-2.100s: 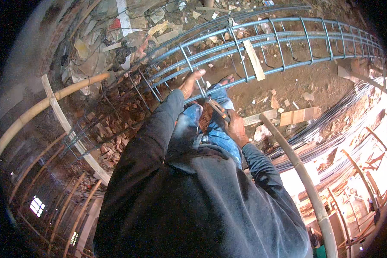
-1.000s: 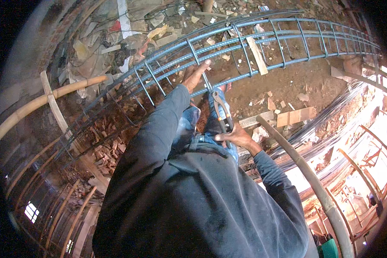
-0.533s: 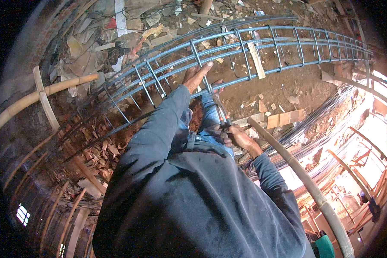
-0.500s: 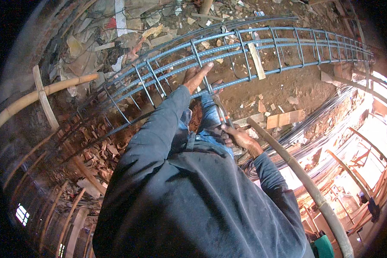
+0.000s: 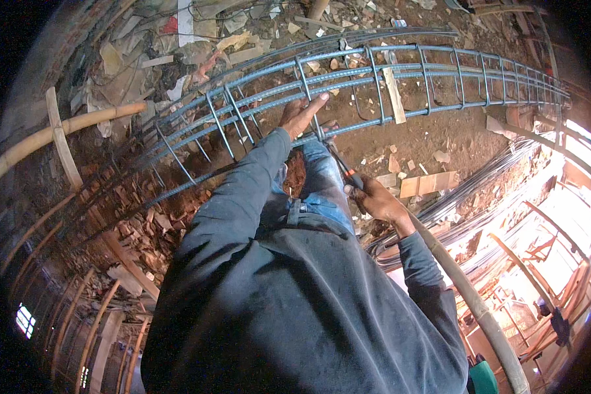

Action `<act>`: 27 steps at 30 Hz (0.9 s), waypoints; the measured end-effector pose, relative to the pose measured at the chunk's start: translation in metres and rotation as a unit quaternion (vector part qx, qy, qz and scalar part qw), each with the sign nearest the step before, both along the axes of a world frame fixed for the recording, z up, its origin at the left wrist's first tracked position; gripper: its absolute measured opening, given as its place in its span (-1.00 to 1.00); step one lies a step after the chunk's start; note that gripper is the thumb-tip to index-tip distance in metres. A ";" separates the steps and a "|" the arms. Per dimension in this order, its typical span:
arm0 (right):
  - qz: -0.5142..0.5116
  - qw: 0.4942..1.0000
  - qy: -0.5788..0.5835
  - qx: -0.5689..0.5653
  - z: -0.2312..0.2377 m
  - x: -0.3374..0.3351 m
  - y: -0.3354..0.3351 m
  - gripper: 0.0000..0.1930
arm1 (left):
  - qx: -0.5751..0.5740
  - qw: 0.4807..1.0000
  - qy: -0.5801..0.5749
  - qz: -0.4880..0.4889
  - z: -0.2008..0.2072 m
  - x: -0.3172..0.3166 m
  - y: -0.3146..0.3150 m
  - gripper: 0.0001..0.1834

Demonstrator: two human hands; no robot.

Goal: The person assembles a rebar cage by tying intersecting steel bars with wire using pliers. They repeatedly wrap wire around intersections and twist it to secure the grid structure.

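Observation:
A long cage of blue-grey steel rebar (image 5: 400,71), with stirrups around lengthwise bars, curves across the view in front of me. My left hand (image 5: 302,115) is closed on its bars beside a stirrup, one finger stretched along the steel. My right hand (image 5: 381,201) grips a pair of pincers (image 5: 354,177) by the orange-tipped handles. Their jaws reach up to the near lower bar at the foot of that stirrup; what they bite on is too small to make out. A flat wooden strip (image 5: 393,94) is stuck through the cage to the right of my left hand.
Bamboo poles rise at the left (image 5: 79,134) and right (image 5: 466,289). A bundle of thin steel rods (image 5: 469,187) lies to the right, near a piece of board (image 5: 430,184). Rubble and scraps (image 5: 157,226) cover the dirt ground.
My right hand has turned and shifted slightly right, and the pincers' handles, spread before, now appear together. My left hand stays at the same stirrup.

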State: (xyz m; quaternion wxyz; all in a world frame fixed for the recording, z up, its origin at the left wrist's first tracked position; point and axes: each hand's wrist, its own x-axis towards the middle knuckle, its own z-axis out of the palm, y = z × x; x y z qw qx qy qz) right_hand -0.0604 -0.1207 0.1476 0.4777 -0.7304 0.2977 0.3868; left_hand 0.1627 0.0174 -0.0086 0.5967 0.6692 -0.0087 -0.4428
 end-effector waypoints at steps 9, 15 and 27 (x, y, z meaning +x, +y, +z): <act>0.049 0.988 -0.100 -0.104 -0.030 -0.019 0.004 -0.57 | 0.075 0.995 -0.056 -0.041 0.006 -0.001 0.001 0.03; -0.027 0.987 -0.147 -0.064 -0.105 -0.050 0.017 -0.69 | 0.077 0.991 -0.029 -0.106 -0.006 0.005 0.002 0.04; -0.138 0.977 -0.074 0.144 -0.083 -0.038 0.009 -0.75 | 0.049 0.997 -0.012 -0.060 -0.018 -0.001 0.001 0.23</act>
